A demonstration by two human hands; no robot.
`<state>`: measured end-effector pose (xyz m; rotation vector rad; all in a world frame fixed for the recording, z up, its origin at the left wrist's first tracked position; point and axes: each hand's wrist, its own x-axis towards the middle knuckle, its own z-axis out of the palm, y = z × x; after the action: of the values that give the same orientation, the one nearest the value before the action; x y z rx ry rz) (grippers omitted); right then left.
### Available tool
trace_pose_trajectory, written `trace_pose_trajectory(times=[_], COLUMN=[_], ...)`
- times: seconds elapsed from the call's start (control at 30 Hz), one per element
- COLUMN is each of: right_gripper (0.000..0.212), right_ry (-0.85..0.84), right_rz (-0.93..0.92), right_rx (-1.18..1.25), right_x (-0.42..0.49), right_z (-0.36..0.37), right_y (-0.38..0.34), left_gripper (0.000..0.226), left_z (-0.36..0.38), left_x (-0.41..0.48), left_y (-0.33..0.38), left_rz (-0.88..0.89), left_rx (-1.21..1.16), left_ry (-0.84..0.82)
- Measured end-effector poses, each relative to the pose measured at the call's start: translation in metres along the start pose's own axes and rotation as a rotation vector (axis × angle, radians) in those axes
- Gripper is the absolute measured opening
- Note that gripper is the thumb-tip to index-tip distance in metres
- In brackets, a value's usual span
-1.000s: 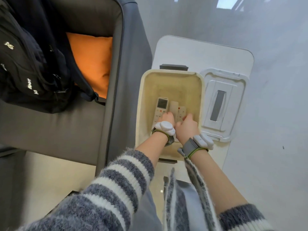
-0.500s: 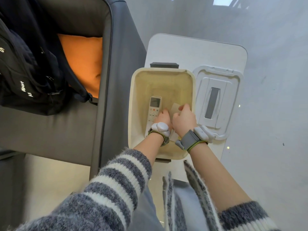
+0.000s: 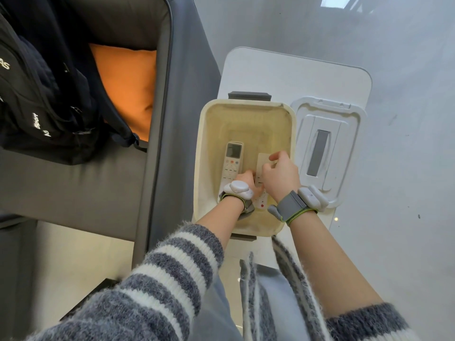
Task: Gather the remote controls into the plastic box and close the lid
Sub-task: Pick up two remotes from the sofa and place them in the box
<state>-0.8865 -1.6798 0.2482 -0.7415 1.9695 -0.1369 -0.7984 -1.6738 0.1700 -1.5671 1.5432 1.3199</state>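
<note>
Both hands inside plastic box [image 3: 246, 112] on white table [image 3: 283, 70]. Left hand [image 3: 246, 184] rested, fingers curled, on display remote [image 3: 232, 159]. Right hand [image 3: 279, 175] clamped on flat remote [image 3: 263, 159]. Lid [image 3: 325, 148] lay just beside box, off.

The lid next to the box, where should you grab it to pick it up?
Probably by its long outer edges. The lid lies flat on the white table, right of the box, so the right hand could come in from the right edge, which sits near the table's edge. The grey strip in the middle looks flush, so it offers little to pinch.
</note>
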Motion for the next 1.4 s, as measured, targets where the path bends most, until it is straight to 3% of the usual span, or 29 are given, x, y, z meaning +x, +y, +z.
trace_pose_trajectory(times=[0.1, 0.23, 0.3, 0.4, 0.47, 0.57, 0.7, 1.07, 1.27, 1.4], right_gripper=[0.028, 0.027, 0.027, 0.024, 0.021, 0.018, 0.026, 0.026, 0.028, 0.027], right_ry=[0.016, 0.019, 0.028, 0.060, 0.058, -0.015, -0.094, -0.040, -0.021, 0.020], right_rz=[-0.012, -0.003, -0.003, -0.017, -0.013, 0.029, 0.045, 0.037, 0.045, 0.003], right_rx=[-0.009, -0.002, 0.022, 0.036, 0.025, -0.015, -0.124, -0.125, -0.119, -0.056], right_x=[-0.002, -0.003, -0.002, 0.000, 0.000, -0.001, 0.000, 0.010, 0.012, 0.013], right_z=[0.000, 0.001, 0.001, 0.000, 0.001, 0.007, 0.017, 0.020, 0.019, 0.017], right_y=[-0.002, -0.002, -0.001, 0.000, 0.001, -0.002, -0.004, 0.002, 0.002, 0.003], left_gripper=[0.031, 0.022, 0.022, 0.034, 0.043, 0.051, 0.059, 0.063, 0.062, 0.055], left_z=[0.006, 0.014, 0.012, 0.005, 0.002, 0.001, -0.008, 0.002, 0.001, -0.007], left_x=[-0.001, 0.005, 0.003, -0.005, -0.006, 0.001, 0.004, 0.006, 0.004, -0.003], left_y=[-0.005, -0.008, -0.009, -0.014, -0.019, -0.025, -0.026, -0.027, -0.024, -0.013], left_rz=[0.016, 0.009, -0.004, -0.037, -0.122, -0.274, -0.275, -0.041, -0.045, -0.083], left_rx=[0.065, 0.081, 0.017, -0.085, -0.079, -0.144, -0.206, -0.474, -0.510, -0.426], left_ry=[-0.076, -0.012, 0.115, 0.467, 0.583, 0.479, 0.312, 0.309, 0.214, 0.315])
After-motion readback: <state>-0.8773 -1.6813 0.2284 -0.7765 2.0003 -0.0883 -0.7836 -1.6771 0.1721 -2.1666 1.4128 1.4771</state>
